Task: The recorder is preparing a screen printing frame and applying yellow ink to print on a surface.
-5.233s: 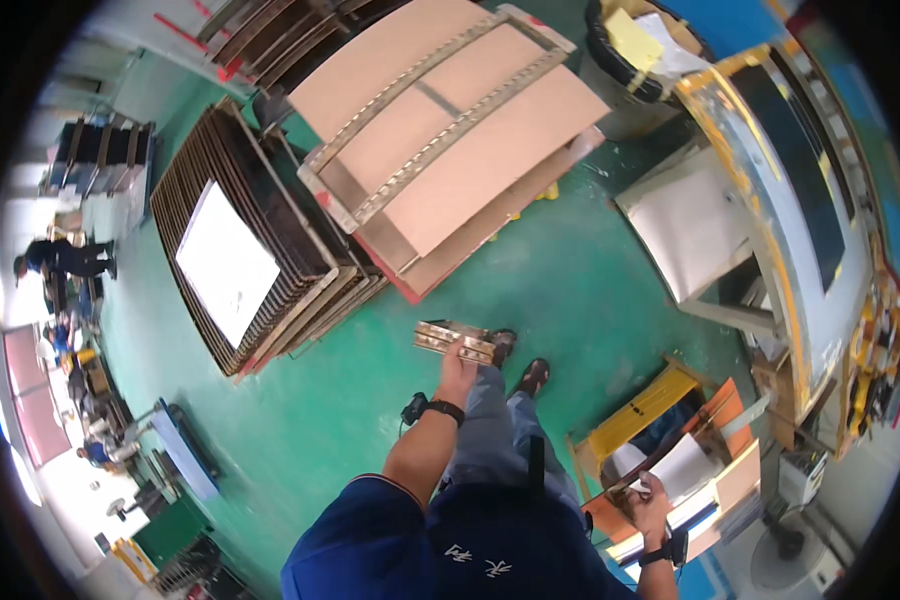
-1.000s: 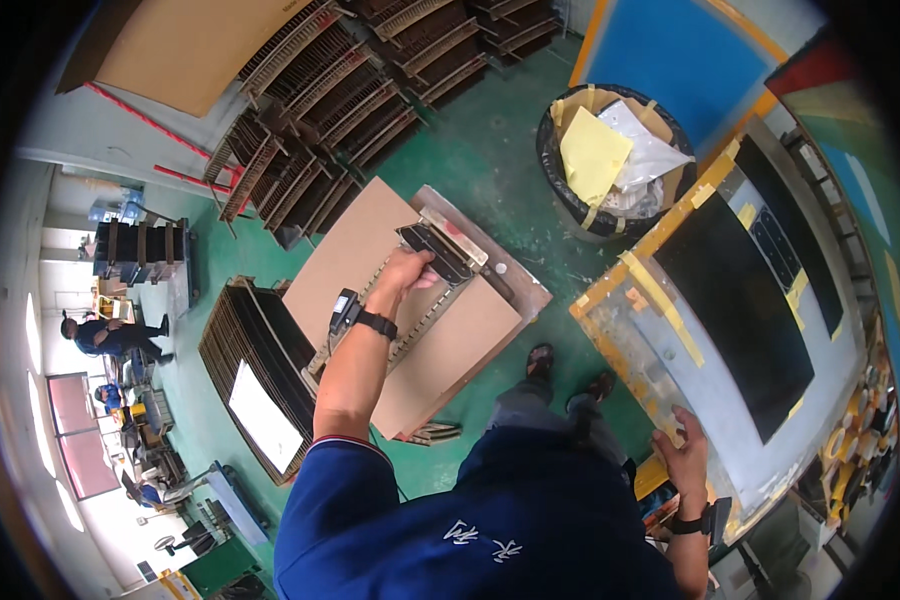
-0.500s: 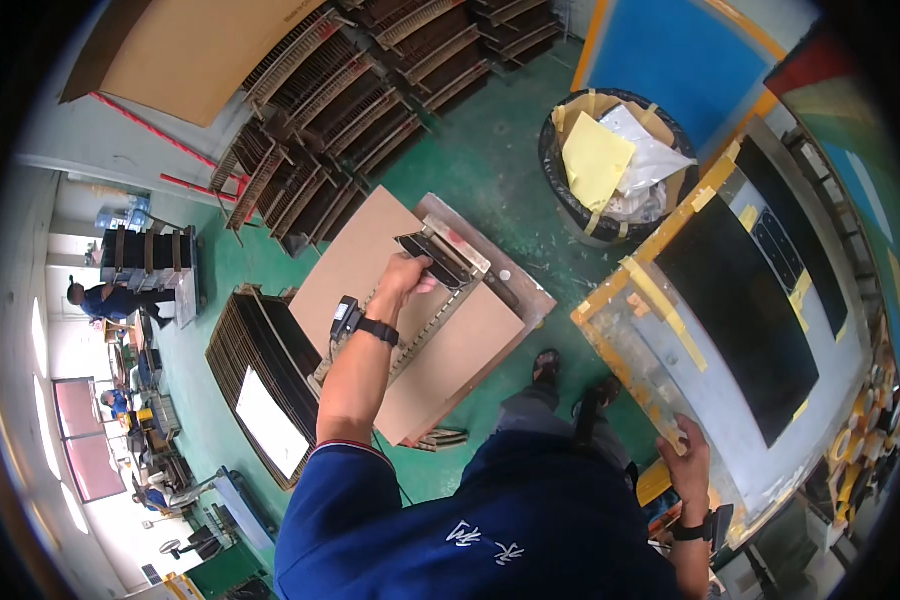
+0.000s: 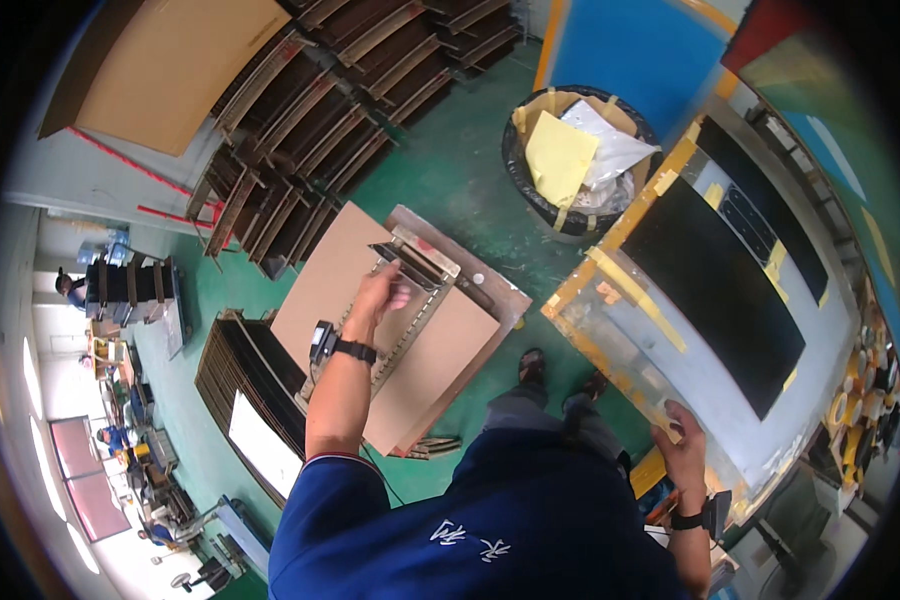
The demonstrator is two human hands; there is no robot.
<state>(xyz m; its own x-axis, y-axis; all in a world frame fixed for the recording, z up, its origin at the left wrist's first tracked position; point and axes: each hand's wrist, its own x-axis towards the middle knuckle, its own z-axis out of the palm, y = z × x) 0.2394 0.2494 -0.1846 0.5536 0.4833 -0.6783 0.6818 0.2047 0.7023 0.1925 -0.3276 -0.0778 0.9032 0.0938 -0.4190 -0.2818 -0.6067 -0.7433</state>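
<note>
My left hand (image 4: 378,292) is beside a thin dark panel (image 4: 408,264). Its fingers are loosely bent and apart, with the tips close to the panel's edge; whether they still touch it is hard to see. The panel sits at the far end of a slotted rack (image 4: 410,338), which lies over a brown cardboard sheet (image 4: 320,262). On the right, my right hand (image 4: 681,450) grips the near corner of a yellow-edged printing screen frame (image 4: 610,318). This frame has a pale grey surface with large dark areas and strips of yellow tape.
A lined bin (image 4: 515,165) with paper and plastic waste stands beyond the frame. Stacked slotted racks (image 4: 310,110) fill the far left. More racks (image 4: 250,365) stand left of the cardboard, a white sheet on them. Tape rolls (image 4: 850,400) lie at the right. People work far left.
My left hand's fingers have loosened from the panel's edge and drawn back slightly. My right hand has closed on the frame corner. The whole view has shifted a little.
</note>
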